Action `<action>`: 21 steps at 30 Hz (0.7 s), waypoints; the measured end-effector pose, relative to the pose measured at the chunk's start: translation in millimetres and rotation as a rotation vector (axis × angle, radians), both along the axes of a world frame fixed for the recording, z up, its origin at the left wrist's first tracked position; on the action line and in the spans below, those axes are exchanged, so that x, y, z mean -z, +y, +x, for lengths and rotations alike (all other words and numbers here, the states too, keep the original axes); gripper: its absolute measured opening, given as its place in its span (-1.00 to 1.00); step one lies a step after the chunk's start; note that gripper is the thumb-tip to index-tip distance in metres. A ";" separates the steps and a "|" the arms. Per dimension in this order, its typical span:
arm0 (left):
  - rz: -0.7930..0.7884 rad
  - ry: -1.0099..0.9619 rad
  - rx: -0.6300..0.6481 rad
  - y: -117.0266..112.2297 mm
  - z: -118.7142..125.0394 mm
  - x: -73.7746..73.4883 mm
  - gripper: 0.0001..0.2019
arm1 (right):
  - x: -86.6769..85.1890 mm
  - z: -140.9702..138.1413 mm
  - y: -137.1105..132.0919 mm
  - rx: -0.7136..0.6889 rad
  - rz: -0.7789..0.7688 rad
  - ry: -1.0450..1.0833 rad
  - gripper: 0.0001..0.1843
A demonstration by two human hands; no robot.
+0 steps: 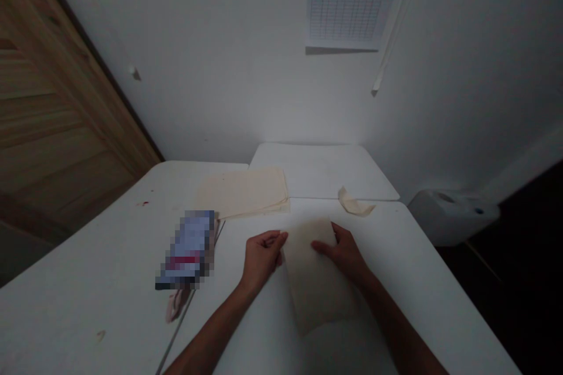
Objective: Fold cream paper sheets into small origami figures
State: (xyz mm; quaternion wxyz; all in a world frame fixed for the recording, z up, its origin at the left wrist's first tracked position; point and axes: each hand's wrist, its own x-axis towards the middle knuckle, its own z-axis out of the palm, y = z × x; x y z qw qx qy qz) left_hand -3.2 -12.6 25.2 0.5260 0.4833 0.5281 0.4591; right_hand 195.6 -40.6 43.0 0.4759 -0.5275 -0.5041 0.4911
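A cream-coloured cloth (319, 281) lies flat on the white table (109, 281) in front of me. My left hand (261, 258) is curled at the cloth's upper left edge, its fingers closed on that edge. My right hand (343, 252) rests on the cloth's upper right part, fingers bent and pressing down on it. A stack of similar cream cloths (246, 192) lies further back on the table, apart from both hands.
A blurred rectangular object (189, 249) lies left of my left hand. A small crumpled cream scrap (354, 203) sits behind my right hand. A second white table (323, 170) abuts the wall. A wooden door (53, 111) is at left; a white container (453, 214) at right.
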 end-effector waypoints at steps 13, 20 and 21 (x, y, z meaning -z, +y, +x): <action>-0.023 0.021 0.030 -0.1 -1.6 0.8 -0.49 | 2.9 2.6 0.4 -0.010 0.013 0.006 -0.56; -0.008 0.002 0.040 -1.6 -1.2 -1.2 -0.53 | 3.6 2.9 0.0 -0.013 -0.001 0.015 -0.55; -0.007 0.006 0.043 -1.6 -1.4 -1.1 -0.53 | 3.3 3.0 0.0 -0.015 -0.001 0.016 -0.56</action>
